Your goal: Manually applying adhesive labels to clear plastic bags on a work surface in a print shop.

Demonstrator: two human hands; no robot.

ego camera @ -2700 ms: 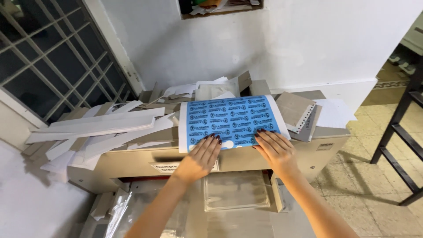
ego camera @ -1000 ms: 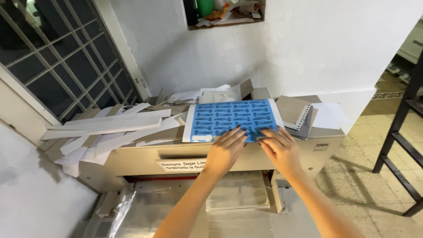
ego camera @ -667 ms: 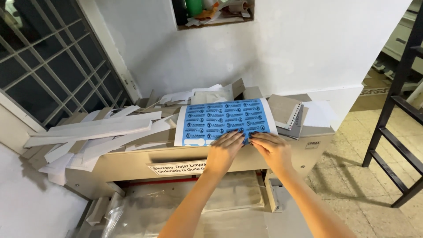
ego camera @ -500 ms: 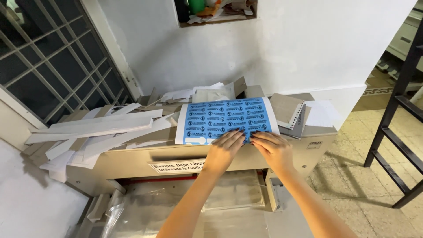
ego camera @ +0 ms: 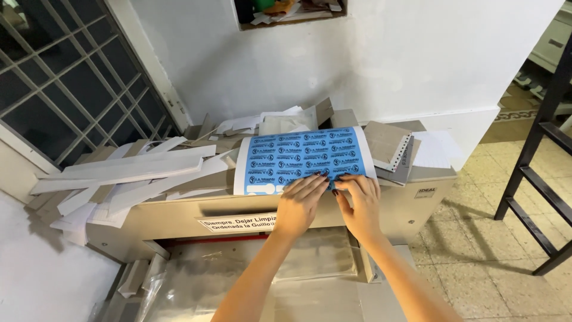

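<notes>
1. On top of the beige paper-cutting machine (ego camera: pixel 179 217), in the head view, we see a blue printed sheet (ego camera: pixel 304 156) lying flat, its long axis running left to right across the machine's top, its white margin at the left end.
2. At the sheet's near edge, we find both hands side by side and almost touching: the left hand (ego camera: pixel 300 203) and the right hand (ego camera: pixel 359 200) rest palm-down, fingers pointing away from us onto the blue sheet.
3. Fingers (ego camera: pixel 314 180) of the left hand lie pressed together and flat on the paper; those of the right do likewise, and neither hand pinches anything.
4. From the fingers, most of the sheet lies ahead and to the left, so the left hand is nearer its middle, while the right sits nearer the right-hand edge.
5. Beside the sheet, we note white paper strips (ego camera: pixel 128 173) piled to the left and a grey pad with perforated edge (ego camera: pixel 390 146) just to the right, touching or slightly overlapping its corner; we cannot tell which.
</notes>
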